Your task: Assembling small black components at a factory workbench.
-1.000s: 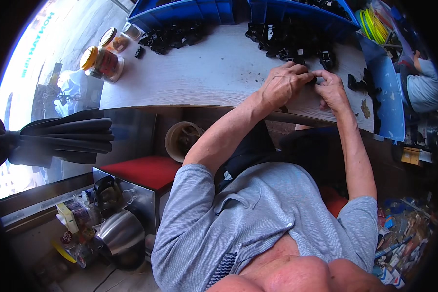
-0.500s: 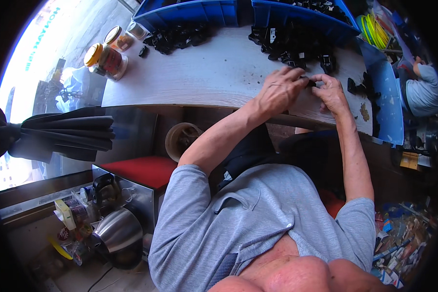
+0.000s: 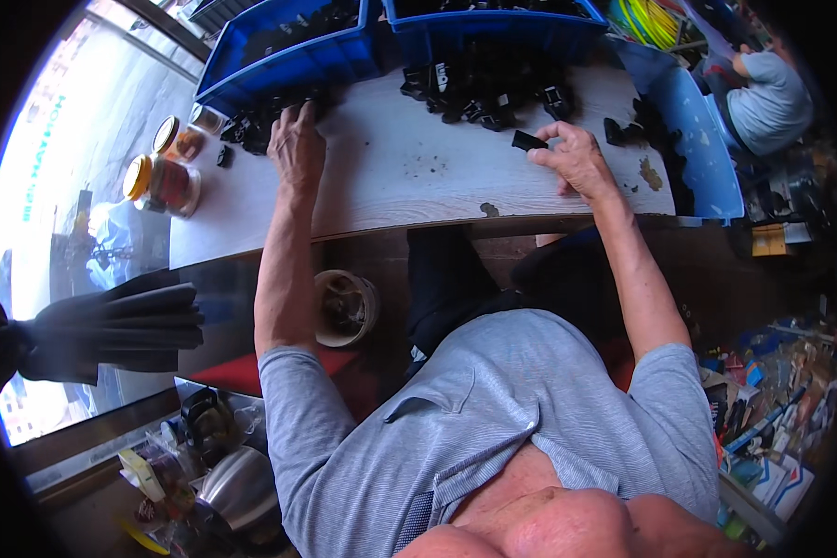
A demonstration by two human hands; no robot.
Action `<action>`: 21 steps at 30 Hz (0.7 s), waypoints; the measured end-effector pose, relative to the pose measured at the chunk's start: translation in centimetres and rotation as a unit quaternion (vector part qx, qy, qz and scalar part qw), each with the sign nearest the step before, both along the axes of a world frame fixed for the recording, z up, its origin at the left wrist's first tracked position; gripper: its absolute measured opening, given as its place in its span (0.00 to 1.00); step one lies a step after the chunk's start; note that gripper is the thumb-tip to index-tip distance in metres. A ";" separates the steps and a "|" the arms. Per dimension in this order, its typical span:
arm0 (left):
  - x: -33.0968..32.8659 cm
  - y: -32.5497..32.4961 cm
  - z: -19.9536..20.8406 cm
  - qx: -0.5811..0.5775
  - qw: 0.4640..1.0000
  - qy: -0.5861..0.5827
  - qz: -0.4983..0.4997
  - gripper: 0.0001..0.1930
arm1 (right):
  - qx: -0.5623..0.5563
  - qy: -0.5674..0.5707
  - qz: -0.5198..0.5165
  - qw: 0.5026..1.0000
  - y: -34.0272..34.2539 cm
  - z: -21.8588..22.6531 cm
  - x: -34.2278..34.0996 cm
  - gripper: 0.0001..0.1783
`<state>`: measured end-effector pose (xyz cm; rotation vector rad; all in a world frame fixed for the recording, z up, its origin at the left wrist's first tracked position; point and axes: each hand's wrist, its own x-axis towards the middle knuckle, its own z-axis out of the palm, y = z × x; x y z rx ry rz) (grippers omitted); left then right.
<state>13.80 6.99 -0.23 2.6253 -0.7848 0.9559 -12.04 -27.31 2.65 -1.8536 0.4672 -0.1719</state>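
My right hand (image 3: 578, 162) holds a small black plastic part (image 3: 530, 141) pinched between thumb and fingers, a little above the table's right side. On the left, my left hand (image 3: 297, 153) reaches to a pile of small black plastic parts (image 3: 246, 128), its fingers apart and their tips at the pile's edge. A larger heap of black parts (image 3: 479, 88) lies in the middle back of the table. Several more black parts (image 3: 628, 132) lie to the right of my right hand.
Two blue bins (image 3: 293, 58) (image 3: 493, 26) with black parts stand along the back. A light blue bin (image 3: 724, 177) is at the table's (image 3: 391, 177) right end. Lidded jars (image 3: 169, 186) stand at the left. A bucket (image 3: 346, 309) sits below. Another person (image 3: 770, 102) is at far right.
My left hand has left my right hand's side and moved left to the left-hand pile. The right hand keeps the black part. The whole view has shifted.
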 end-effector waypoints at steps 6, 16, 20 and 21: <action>-1.4 -0.6 -0.1 -0.035 0.999 -0.007 -0.027 0.19 | 0.060 -0.005 -0.028 0.998 -0.5 0.0 -0.2 0.19; -8.1 -1.5 0.0 -0.133 0.983 0.080 -0.101 0.13 | 0.155 -0.061 -0.285 0.944 -8.4 0.3 -2.1 0.19; -8.6 -0.7 -0.7 -0.090 0.989 0.083 -0.084 0.07 | 0.122 -0.065 -0.404 0.904 -9.9 1.1 -2.1 0.16; -8.5 -0.8 -0.8 -0.091 0.989 0.082 -0.084 0.07 | 0.120 -0.065 -0.404 0.904 -9.8 1.1 -2.1 0.16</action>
